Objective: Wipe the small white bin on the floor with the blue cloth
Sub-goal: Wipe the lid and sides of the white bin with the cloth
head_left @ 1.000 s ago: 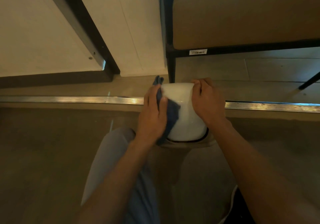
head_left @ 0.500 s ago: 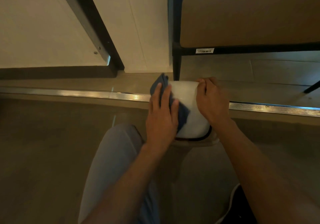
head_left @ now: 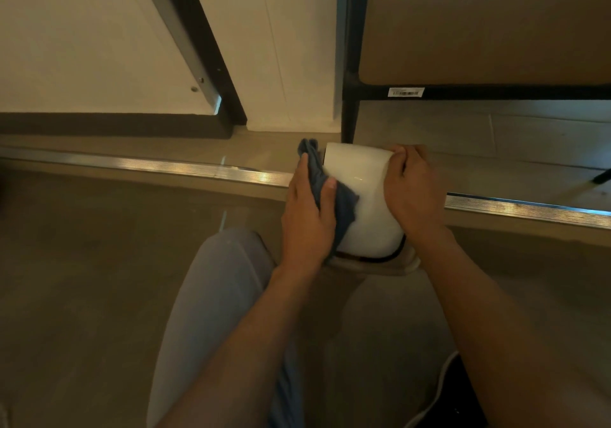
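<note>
The small white bin (head_left: 362,202) stands on the floor in the middle of the head view, seen from above with its smooth white side toward me. My left hand (head_left: 305,216) presses the blue cloth (head_left: 344,202) against the bin's left side, thumb over the cloth. A bunched end of the cloth sticks up past my fingertips. My right hand (head_left: 411,189) grips the bin's right side and top corner. A dark rim shows at the bin's near lower edge.
A shiny metal threshold strip (head_left: 185,168) runs across the floor behind the bin. A black metal frame leg (head_left: 349,110) of a table or bench stands just behind the bin. A white wall with a dark door frame (head_left: 201,47) is at left. My grey trouser leg (head_left: 215,312) is below.
My left hand with the cloth slid up the bin's left side and then back down and to the left. The right hand kept its hold on the bin.
</note>
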{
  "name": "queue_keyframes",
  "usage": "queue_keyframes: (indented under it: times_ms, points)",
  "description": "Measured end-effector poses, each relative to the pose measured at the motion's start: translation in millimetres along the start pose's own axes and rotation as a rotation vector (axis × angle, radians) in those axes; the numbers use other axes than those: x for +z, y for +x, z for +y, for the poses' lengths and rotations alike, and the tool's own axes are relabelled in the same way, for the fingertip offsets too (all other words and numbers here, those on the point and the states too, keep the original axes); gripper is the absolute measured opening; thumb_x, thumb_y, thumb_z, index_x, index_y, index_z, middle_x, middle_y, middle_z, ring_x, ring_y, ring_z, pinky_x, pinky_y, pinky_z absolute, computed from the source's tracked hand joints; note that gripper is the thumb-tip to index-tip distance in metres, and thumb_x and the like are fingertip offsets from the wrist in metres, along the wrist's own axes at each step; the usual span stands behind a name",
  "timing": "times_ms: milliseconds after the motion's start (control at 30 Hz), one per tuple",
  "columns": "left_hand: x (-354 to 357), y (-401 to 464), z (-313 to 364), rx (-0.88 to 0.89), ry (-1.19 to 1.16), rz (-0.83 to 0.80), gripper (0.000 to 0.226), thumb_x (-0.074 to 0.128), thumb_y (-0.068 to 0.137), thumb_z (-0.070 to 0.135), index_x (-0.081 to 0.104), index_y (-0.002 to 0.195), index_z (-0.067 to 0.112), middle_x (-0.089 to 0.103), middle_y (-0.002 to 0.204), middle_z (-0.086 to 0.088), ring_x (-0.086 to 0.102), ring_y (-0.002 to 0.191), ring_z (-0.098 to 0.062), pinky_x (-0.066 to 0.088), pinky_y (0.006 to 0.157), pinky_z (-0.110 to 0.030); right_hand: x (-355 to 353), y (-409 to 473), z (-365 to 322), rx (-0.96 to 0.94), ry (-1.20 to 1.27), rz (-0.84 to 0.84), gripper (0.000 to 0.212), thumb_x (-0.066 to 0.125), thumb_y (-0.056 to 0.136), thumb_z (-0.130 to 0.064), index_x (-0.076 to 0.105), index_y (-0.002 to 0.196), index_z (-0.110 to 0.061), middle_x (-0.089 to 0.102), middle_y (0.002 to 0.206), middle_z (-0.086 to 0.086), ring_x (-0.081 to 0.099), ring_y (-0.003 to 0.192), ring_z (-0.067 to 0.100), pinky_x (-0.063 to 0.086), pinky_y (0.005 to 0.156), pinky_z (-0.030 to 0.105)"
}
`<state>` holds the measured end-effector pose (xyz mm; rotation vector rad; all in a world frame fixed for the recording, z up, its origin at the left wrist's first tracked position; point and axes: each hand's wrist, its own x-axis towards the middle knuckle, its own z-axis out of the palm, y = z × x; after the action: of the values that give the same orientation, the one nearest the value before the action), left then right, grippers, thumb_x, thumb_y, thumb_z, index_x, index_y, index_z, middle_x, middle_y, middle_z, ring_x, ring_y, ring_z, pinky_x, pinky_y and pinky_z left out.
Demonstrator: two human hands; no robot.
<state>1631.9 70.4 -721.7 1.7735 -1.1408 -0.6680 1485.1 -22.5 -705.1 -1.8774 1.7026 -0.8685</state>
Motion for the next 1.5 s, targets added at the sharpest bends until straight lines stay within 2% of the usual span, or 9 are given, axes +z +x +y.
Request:
queue_keyframes:
  times_ms: [267,367,600,733,867,1033,1200,1367,1500]
  points:
    - [17.0,-70.8,-36.3,-0.001,-0.048,0.131,0.058,0.035,0.100,0.054,0.010,0.152,0.054,0.024,0.164,0.002,0.024,0.152,-0.018,0.028,0.121,-0.052,0.9,-5.1,-4.0,0.021,-0.009,0.003,0.049,0.024,0.098,-0.048,0.058,0.119,-0.019,0.059,0.120,0.005,0.059,0.101,0.023,0.054,0.087,0.047]
    - [18.7,-54.9,-37.4,-0.070,-0.120,0.203,0.057,0.040,0.101,0.049,0.022,0.155,0.039,0.033,0.159,0.004,0.035,0.145,-0.015,0.037,0.116,-0.050,0.8,-3.6,-5.6,0.044,-0.001,0.024,0.043,0.028,0.101,-0.041,0.059,0.119,-0.018,0.059,0.121,0.007,0.059,0.102,0.025,0.052,0.087,0.043]
    - [65.0,-116.3,-23.1,-0.326,-0.215,0.346,0.062,0.038,0.103,0.043,0.001,0.153,0.043,0.009,0.167,0.006,0.016,0.153,-0.014,0.022,0.124,-0.044,3.7,-5.4,-9.1,0.055,-0.046,0.043,0.042,0.029,0.102,-0.039,0.061,0.118,-0.018,0.059,0.120,0.005,0.058,0.101,0.023,0.051,0.084,0.041]
    - [45.2,-79.6,-24.9,-0.250,-0.246,0.397,0.044,0.040,0.106,0.035,0.027,0.148,0.041,0.027,0.161,0.000,0.030,0.148,-0.016,0.028,0.121,-0.044,2.7,-5.6,-7.6,0.002,-0.074,0.041,0.043,0.029,0.101,-0.040,0.060,0.121,-0.017,0.060,0.121,0.007,0.060,0.101,0.024,0.053,0.085,0.042]
    - [21.3,-47.3,-28.8,-0.210,-0.232,0.291,0.048,0.034,0.104,0.044,0.046,0.144,0.021,0.051,0.146,-0.003,0.047,0.136,-0.016,0.039,0.114,-0.046,0.0,-1.0,-2.9,0.012,-0.075,0.040,0.041,0.030,0.104,-0.038,0.059,0.123,-0.018,0.059,0.124,0.006,0.060,0.103,0.024,0.052,0.088,0.042]
    - [17.0,-62.3,-22.7,-0.118,-0.122,0.249,0.047,0.033,0.109,0.033,0.029,0.155,0.026,0.033,0.160,0.007,0.031,0.145,-0.004,0.030,0.121,-0.039,3.0,-4.1,-5.5,-0.051,-0.077,0.008,0.044,0.028,0.103,-0.039,0.060,0.121,-0.015,0.061,0.119,0.008,0.060,0.094,0.021,0.051,0.082,0.035]
    - [-0.2,3.5,-3.0,-0.017,-0.004,0.080,0.046,0.031,0.107,0.045,0.037,0.150,0.029,0.048,0.146,0.004,0.047,0.132,-0.013,0.043,0.110,-0.041,-0.1,-1.4,-3.2,-0.084,-0.111,0.021,0.039,0.032,0.105,-0.033,0.061,0.122,-0.014,0.061,0.120,0.007,0.059,0.092,0.017,0.041,0.078,0.024]
    - [3.7,83.0,47.6,0.217,0.489,-0.180,0.036,0.037,0.105,0.043,0.063,0.119,0.021,0.063,0.118,-0.004,0.059,0.106,-0.020,0.046,0.086,-0.035,1.4,-4.3,-4.3,-0.055,-0.082,0.018,0.039,0.030,0.104,-0.034,0.061,0.118,-0.016,0.059,0.118,0.004,0.057,0.092,0.016,0.042,0.076,0.027]
    - [10.5,91.9,56.0,0.520,0.711,-0.323,0.064,0.018,0.102,0.054,0.067,0.098,0.012,0.067,0.103,-0.012,0.061,0.097,-0.028,0.045,0.084,-0.038,-0.2,-7.4,-7.5,-0.006,-0.018,0.053,0.036,0.031,0.103,-0.030,0.061,0.114,-0.014,0.060,0.120,0.007,0.057,0.100,0.022,0.040,0.081,0.030]
